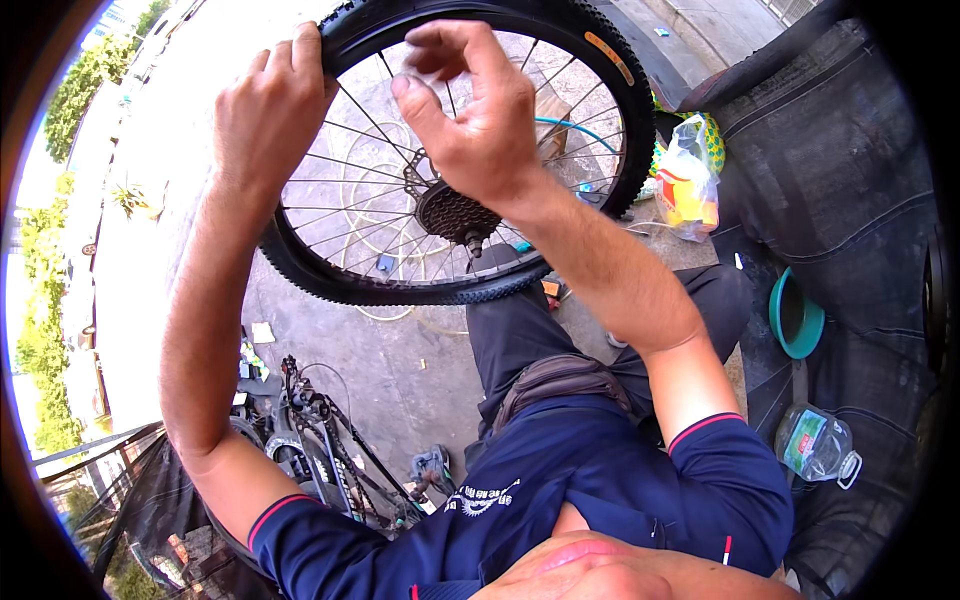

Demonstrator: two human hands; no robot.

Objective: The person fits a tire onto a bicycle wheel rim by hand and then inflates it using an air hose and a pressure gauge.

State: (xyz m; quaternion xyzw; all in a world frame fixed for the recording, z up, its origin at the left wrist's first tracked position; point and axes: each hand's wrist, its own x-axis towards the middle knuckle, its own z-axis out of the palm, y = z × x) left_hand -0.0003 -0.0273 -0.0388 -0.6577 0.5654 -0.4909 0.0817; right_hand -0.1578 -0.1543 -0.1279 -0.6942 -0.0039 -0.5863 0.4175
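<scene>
A bicycle wheel with a knobby black tire point(637, 140) stands in front of me, its thin spokes running to a hub with a dark sprocket cassette point(448, 212). Beside the cassette a brake disc partly shows. My left hand point(272, 110) is closed over the tire at the wheel's upper left, fingertips on the rubber. In front of the spokes is my right hand point(478, 125), its thumb and curved fingers apart with nothing between them. It hides part of the spokes and rim; whether it touches the wheel I cannot tell. The wheel's top runs out of view.
A bicycle frame point(335, 450) lies at the lower left. On the right are a plastic bag point(690, 195) with yellow and orange contents, a teal bowl point(778, 318) and a clear bottle point(828, 455). Pale hose point(370, 312) loops over the concrete behind the wheel.
</scene>
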